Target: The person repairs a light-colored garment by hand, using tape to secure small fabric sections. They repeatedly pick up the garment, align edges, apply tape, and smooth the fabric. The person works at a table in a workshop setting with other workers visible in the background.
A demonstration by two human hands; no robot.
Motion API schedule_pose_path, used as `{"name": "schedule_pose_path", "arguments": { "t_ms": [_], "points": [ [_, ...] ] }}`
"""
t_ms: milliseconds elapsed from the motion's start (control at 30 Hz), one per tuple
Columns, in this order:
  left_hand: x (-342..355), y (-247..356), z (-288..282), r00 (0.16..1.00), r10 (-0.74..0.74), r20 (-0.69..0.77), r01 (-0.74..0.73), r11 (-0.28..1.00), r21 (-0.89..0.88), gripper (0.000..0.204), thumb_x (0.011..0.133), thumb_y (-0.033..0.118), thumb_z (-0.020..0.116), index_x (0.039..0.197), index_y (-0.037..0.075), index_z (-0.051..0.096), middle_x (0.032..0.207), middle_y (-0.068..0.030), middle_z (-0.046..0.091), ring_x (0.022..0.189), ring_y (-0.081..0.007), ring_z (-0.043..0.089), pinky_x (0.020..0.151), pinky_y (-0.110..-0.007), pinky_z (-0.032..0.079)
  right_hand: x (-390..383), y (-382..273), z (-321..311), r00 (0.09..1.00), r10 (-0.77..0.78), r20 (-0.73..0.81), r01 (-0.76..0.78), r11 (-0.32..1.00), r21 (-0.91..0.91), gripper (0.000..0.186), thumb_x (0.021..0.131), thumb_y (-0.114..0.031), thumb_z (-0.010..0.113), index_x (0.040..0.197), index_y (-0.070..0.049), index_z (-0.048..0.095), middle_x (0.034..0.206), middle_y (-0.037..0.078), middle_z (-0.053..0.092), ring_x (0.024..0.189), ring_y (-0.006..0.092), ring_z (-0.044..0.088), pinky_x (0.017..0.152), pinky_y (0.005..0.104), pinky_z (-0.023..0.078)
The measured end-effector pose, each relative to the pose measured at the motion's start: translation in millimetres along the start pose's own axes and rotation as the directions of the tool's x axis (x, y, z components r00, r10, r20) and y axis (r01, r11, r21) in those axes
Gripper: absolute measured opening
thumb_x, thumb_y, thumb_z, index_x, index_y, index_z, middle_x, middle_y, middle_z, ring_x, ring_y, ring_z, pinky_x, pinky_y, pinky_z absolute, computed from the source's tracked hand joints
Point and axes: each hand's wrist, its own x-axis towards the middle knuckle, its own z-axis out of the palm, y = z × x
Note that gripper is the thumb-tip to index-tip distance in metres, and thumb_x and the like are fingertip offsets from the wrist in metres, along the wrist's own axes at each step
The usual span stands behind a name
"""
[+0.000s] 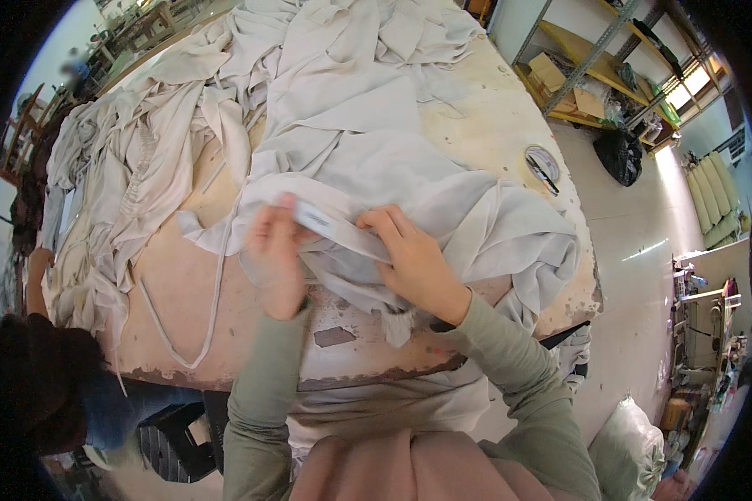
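Note:
Pale grey fabric [443, 200] lies bunched across the table before me, with a white printed label [316, 219] on a folded band of it. My left hand [273, 255] is at the label's left end, its curled fingers too smeared by motion to show whether they grip. My right hand [414, 267] is closed on the band just right of the label, fingertips bent over its upper edge. Beneath both, folds of the fabric hang toward the table's front edge.
The worn wooden table [322, 367] also bears creamy fabric [142, 159], long thin strips and a tape roll [533, 153] with a dark tool. Another person [58, 367] works at left. Shelving [585, 71], a black bag [618, 157] and white sacks [627, 442] stand at right.

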Motion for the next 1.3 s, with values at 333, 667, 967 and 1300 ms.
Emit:
{"name": "schedule_pose_path", "arguments": {
  "t_ms": [333, 667, 967, 1300],
  "points": [
    [-15.7, 50.2, -131.5, 0.771, 0.289, -0.568, -0.358, 0.934, -0.011, 0.028, 0.094, 0.024, 0.056, 0.111, 0.003, 0.057, 0.111, -0.0102, 0.062, 0.101, -0.0184, 0.059, 0.084, -0.034, 0.049, -70.9, -6.8, -69.4, 0.731, -0.022, -0.682, -0.352, 0.844, -0.405, 0.043, 0.065, 0.011, 0.047, 0.100, -0.007, 0.065, 0.115, 0.014, 0.058, 0.107, 0.0316, 0.057, 0.088, 0.0368, 0.047],
    [-59.3, 49.2, -132.8, 0.772, 0.147, -0.619, -0.188, 0.982, -0.002, 0.041, 0.096, 0.020, 0.050, 0.129, -0.004, 0.045, 0.125, -0.0150, 0.053, 0.111, -0.0217, 0.053, 0.096, -0.032, 0.041, -110.4, -21.4, -112.7, 0.855, 0.376, -0.356, -0.377, 0.924, 0.069, 0.031, 0.074, 0.006, 0.055, 0.103, -0.001, 0.065, 0.093, 0.011, 0.068, 0.087, 0.0201, 0.064, 0.080, 0.0273, 0.048],
    [-83.1, 60.4, 46.9, 0.650, -0.099, 0.753, -0.377, 0.819, 0.433, 0.054, 0.078, 0.011, 0.062, 0.129, 0.001, 0.048, 0.107, -0.0238, 0.059, 0.101, -0.0386, 0.057, 0.086, -0.039, 0.045, -71.3, -56.5, -90.8, 0.965, 0.171, -0.198, -0.206, 0.963, -0.174, 0.031, 0.067, 0.002, 0.065, 0.095, -0.010, 0.066, 0.087, 0.005, 0.062, 0.074, 0.0204, 0.063, 0.067, 0.0305, 0.049],
    [-87.1, 106.8, -100.1, 0.671, -0.544, 0.504, 0.234, 0.800, 0.552, 0.039, 0.094, 0.034, 0.054, 0.103, -0.003, 0.062, 0.074, -0.0010, 0.058, 0.068, -0.0110, 0.051, 0.063, -0.026, 0.043, -73.2, 14.1, -180.6, 0.812, 0.041, -0.582, -0.465, 0.647, -0.604, 0.032, 0.064, 0.000, 0.066, 0.093, -0.014, 0.065, 0.092, 0.003, 0.062, 0.078, 0.0249, 0.062, 0.064, 0.0346, 0.048]
  ]
}}
